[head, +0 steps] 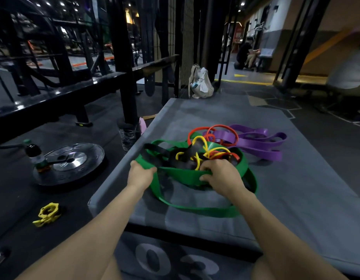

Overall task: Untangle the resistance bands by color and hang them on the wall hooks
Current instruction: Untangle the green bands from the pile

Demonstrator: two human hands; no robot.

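Bands in five colours lie knotted together on a grey padded mat (296, 188) on the gym floor. The left hand (140, 174) is curled round the wide green band (181, 175) at the near-left edge of the heap, and the right hand (219, 174) grips the same green band further right, fingers tucked into the tangle — the stretch between the two hands is pulled fairly straight. The rest of the green band loops out over the mat toward the camera and round behind the right wrist. Inside that loop sit the black band (154, 150), the thin yellow band (199, 140) and the red band (215, 128), all crossing one another. The purple band (262, 140) lies at the far right of the pile (mostly apart from the others, its left end under the red loops). On the floor to the left are a weight plate (74, 164), a bottle (35, 154) standing at its edge, and a yellow barbell collar (47, 214); a pale bag (201, 82) leans beyond the mat's far end.
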